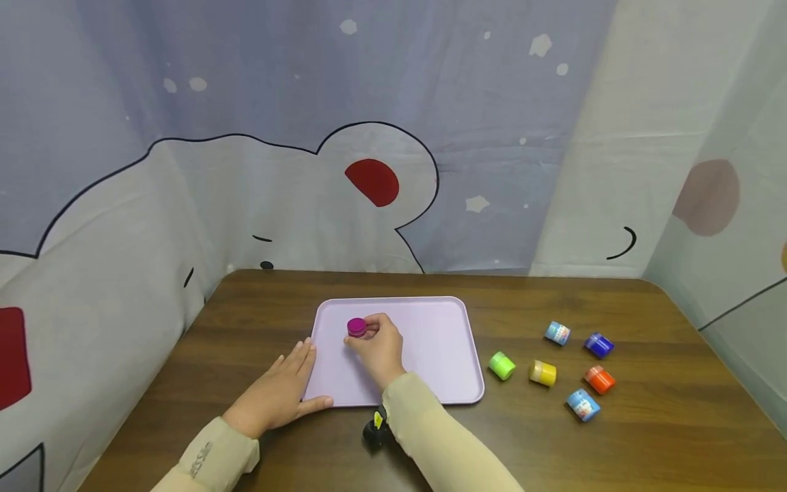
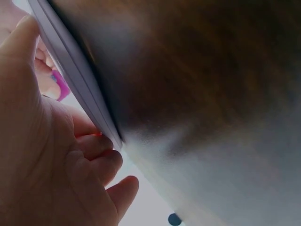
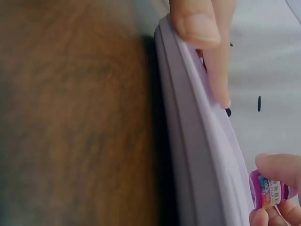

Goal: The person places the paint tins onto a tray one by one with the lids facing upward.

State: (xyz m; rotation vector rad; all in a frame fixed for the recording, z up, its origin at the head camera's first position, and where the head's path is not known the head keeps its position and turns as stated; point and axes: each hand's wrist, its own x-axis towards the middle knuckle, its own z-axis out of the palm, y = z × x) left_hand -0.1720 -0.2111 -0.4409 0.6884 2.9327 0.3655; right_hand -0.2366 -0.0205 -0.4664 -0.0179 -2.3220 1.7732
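Observation:
My right hand (image 1: 382,347) pinches a small jar with a magenta lid (image 1: 356,326) between thumb and fingers, over the left half of a pale lilac tray (image 1: 436,359). A printed label shows on the jar (image 3: 270,190) in the right wrist view. With its fingers extended, my left hand (image 1: 279,391) lies along the tray's left edge, thumb at the near-left corner. The left wrist view shows its fingertips right at the tray rim (image 2: 77,70).
Right of the tray lie several small jars: green (image 1: 501,365), yellow (image 1: 543,373), orange (image 1: 599,379), dark blue (image 1: 599,345) and two light-blue labelled ones (image 1: 557,333). A black object (image 1: 374,432) is by my right wrist. A patterned curtain (image 1: 492,137) hangs behind the wooden table (image 1: 270,301).

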